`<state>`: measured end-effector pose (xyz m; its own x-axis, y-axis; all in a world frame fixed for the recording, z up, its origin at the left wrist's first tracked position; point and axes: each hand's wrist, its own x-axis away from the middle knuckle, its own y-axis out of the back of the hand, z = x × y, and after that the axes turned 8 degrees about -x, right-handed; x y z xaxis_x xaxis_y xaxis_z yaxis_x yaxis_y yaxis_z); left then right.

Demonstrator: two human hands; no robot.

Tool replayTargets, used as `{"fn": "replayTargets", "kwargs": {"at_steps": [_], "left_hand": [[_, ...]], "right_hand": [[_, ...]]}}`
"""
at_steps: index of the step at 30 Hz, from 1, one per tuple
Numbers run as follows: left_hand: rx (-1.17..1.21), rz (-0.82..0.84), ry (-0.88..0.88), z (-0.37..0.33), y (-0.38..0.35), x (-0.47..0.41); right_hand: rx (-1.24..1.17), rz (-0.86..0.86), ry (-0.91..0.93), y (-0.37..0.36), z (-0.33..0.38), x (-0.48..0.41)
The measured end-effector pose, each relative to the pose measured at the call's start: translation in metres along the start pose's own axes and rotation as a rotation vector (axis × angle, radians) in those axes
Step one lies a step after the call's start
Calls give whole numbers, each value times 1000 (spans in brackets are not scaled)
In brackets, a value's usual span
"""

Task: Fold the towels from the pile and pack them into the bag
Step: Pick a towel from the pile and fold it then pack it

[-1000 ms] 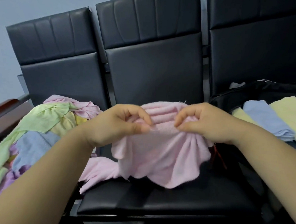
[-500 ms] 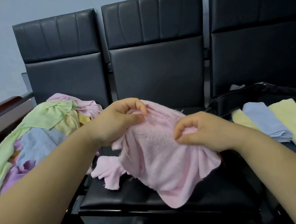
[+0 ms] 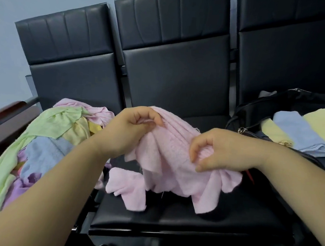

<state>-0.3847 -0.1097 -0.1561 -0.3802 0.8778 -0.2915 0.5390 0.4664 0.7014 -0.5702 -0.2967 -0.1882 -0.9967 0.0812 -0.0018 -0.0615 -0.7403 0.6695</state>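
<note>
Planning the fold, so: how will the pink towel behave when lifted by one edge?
Probably floppy: the pink towel droops in folds between the left hand and right hand. Likely light, as mere pinches hold it up.

The left hand and right hand draw apart along the towel edge (left now higher).

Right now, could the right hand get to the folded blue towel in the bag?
Probably yes: the folded blue towel lies uncovered in the bag beside the right hand, nothing between them. But that hand grips the pink towel and would have to let go first.
</note>
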Motion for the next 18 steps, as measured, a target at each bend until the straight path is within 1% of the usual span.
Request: {"fn": "replayTargets", "kwargs": {"at_steps": [1,3,4,5,6,7,8,9,10,11,12,14,18], "left_hand": [[17,6,-7,0,-2,0],[79,85,-16,-1,1,2],[105,166,-8,-3,5,4],[77,259,3,-4,8,5],[-24,344,17,-3,10,6],[-173,406,35,-1,11,6],[-323,425,48,2,10,6],[-435,396,48,5,9,4],[-487,336,42,6,10,3],[-489,269,33,7,11,3],[-442,208,28,8,13,3],[-263,108,51,6,18,5],[48,-70,73,-14,25,8]], "right_hand": [[48,-26,-12,1,-2,-2],[114,-150,-6,8,-9,-3],[123,-211,4,12,-12,-3],[108,-254,11,16,-14,-2],[70,-277,18,18,-15,0],[21,-289,28,18,-15,1],[-30,-298,44,17,-13,2],[-81,-310,61,15,-11,2],[-128,-327,77,12,-9,2],[-167,-346,91,10,-7,2],[-196,-366,100,9,-5,2],[-227,-396,112,11,2,3],[-175,-378,118,24,23,6]]}}
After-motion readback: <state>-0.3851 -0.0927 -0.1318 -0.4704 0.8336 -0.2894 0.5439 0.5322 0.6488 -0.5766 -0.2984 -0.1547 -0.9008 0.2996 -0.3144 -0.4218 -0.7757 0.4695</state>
